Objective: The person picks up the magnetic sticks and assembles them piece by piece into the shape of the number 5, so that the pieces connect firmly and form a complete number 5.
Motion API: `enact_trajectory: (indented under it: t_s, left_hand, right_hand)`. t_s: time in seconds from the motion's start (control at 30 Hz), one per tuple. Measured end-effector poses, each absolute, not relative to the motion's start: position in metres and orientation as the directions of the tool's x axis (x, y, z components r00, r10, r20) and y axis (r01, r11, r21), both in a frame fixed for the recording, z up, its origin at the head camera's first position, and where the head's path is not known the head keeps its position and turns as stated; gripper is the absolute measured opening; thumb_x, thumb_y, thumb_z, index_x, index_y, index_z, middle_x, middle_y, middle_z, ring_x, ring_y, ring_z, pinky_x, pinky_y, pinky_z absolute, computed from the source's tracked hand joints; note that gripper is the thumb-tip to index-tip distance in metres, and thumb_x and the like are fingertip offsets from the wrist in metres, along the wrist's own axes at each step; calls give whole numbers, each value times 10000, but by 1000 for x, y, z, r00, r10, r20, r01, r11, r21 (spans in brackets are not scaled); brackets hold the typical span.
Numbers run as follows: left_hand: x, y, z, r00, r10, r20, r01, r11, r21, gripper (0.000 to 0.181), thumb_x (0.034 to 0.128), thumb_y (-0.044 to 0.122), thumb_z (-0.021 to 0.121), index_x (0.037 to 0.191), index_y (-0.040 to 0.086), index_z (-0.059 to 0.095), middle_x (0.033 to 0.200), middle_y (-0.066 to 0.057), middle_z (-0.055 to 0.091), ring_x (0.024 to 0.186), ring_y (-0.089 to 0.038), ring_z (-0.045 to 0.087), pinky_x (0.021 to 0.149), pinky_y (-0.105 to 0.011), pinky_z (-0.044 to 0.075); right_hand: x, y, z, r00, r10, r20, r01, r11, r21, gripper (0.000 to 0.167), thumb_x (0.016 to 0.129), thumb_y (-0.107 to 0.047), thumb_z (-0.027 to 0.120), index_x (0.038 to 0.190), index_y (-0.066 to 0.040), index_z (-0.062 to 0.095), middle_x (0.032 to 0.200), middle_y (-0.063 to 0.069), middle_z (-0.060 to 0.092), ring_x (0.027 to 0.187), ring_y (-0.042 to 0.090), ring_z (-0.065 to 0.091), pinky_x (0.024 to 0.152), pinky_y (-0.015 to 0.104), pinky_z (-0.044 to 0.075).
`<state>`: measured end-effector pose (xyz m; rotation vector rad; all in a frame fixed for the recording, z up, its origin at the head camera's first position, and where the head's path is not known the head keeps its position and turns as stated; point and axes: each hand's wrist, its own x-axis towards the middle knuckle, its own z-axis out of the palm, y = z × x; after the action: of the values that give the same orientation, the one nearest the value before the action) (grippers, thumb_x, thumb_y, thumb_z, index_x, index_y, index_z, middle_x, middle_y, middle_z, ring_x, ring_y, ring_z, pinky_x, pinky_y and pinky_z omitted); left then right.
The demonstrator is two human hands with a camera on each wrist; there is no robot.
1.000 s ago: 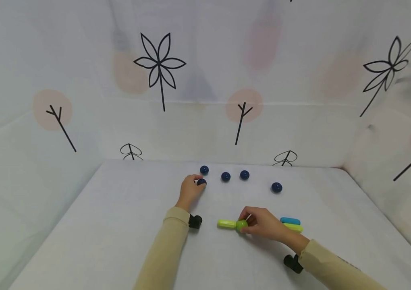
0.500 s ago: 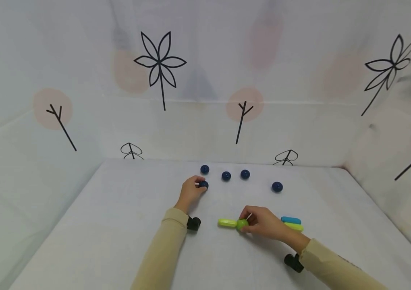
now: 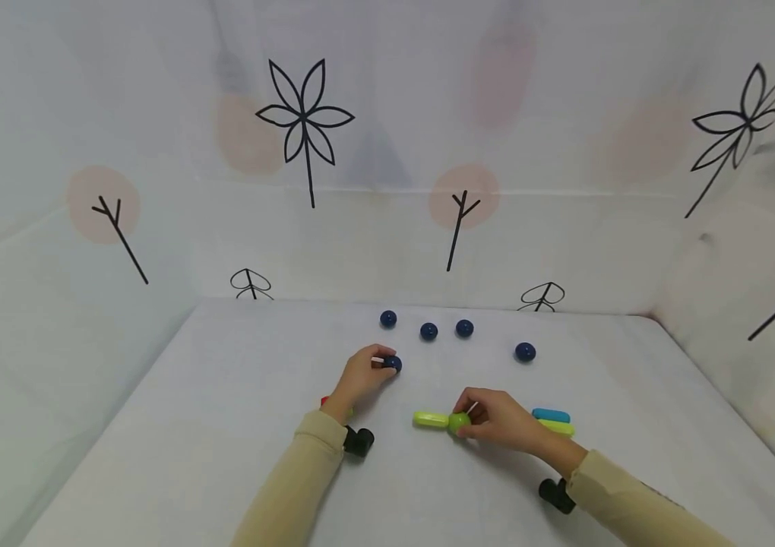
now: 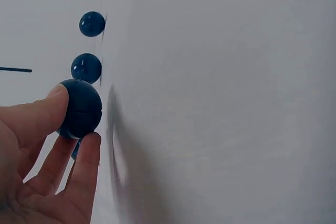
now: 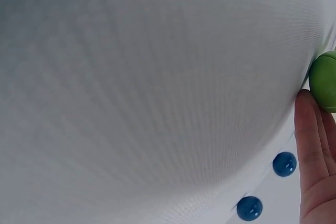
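In the head view the left hand (image 3: 361,377) pinches a dark blue ball (image 3: 393,365) between thumb and fingers. The left wrist view shows that ball (image 4: 80,109) with the thumb on one side and fingertips below it. The right hand (image 3: 502,420) grips a green ball (image 3: 459,424) on the cloth, at the right end of a yellow-green stick (image 3: 431,419). Only part of the green ball (image 5: 324,81) shows in the right wrist view, against the fingers.
Several dark blue balls stand farther back, among them one at the left (image 3: 388,319) and one at the right (image 3: 525,352). A blue stick (image 3: 551,415) and another yellow-green stick (image 3: 558,428) lie behind the right wrist. A red piece (image 3: 324,400) peeks out by the left wrist.
The left hand has drawn its blue ball nearer and slightly to the right, away from the back balls. The red piece has come into view by the left wrist. The right hand has stayed put.
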<state>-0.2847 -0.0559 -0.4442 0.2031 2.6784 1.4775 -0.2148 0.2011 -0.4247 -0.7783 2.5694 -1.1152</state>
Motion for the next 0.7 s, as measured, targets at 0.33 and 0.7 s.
enact_trajectory:
  t_s: [0.33,0.7]
  left_hand:
    - [-268,-58,-443,-979,202,-18,99,555,826,236,858,119,678,1089,136,631,1106,-22,593,1001,-205,563,879,-369,463]
    - [-253,-62,-444,-962,271,6,156,535,830,248,843,111,694,1085,119,636,1080,-33,611,971,-209,585,841,-362,480]
  right_hand:
    - [-215,201,-426,-832,-554,-17,-363,567,-740,208,812,-149,725,972,-125,595,971,-21,624,818,125,607,670,228,516]
    - [-216,201,-427,-833,-553,-2,-371,561,-741,216,803,-143,735,965,-120,594,960,-20,627,810,129,609,670,229,515]
